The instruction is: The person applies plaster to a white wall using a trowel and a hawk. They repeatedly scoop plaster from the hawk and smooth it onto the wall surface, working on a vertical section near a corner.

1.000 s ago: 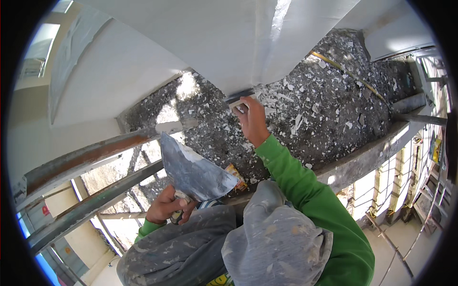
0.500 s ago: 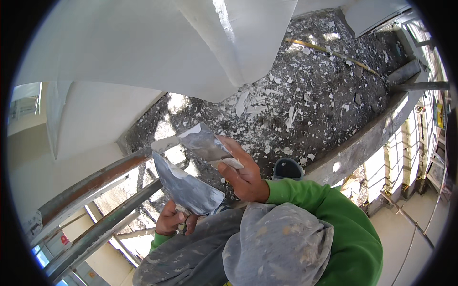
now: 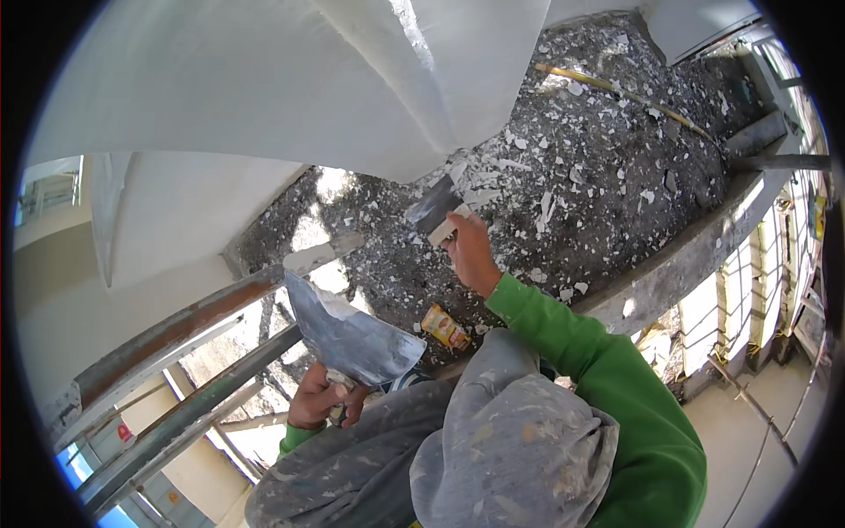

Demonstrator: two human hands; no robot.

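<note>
My left hand (image 3: 327, 396) is closed round the handle of a wide putty knife (image 3: 352, 336), a broad grey metal blade with white filler along its upper edge. Farther out and to the right, my right hand (image 3: 473, 253) grips a smaller putty knife (image 3: 431, 208) by its pale handle. That blade's tip lies close to the lower end of the white wall corner (image 3: 407, 164), over the littered ground; whether it touches cannot be made out. Green sleeves cover both forearms, and my grey trousers (image 3: 352, 458) are spattered with white.
White flakes cover the dark ground (image 3: 607, 176), where a yellowish stick (image 3: 607, 84) lies. A yellow packet (image 3: 445, 327) rests near my knee. Metal rails (image 3: 194, 396) run along the left, and a concrete curb (image 3: 678, 255) borders the right.
My right hand has moved away from the wide blade, forward toward the wall's lower end, carrying the smaller putty knife. My left hand stays nearly in place. The yellow packet has come into sight.
</note>
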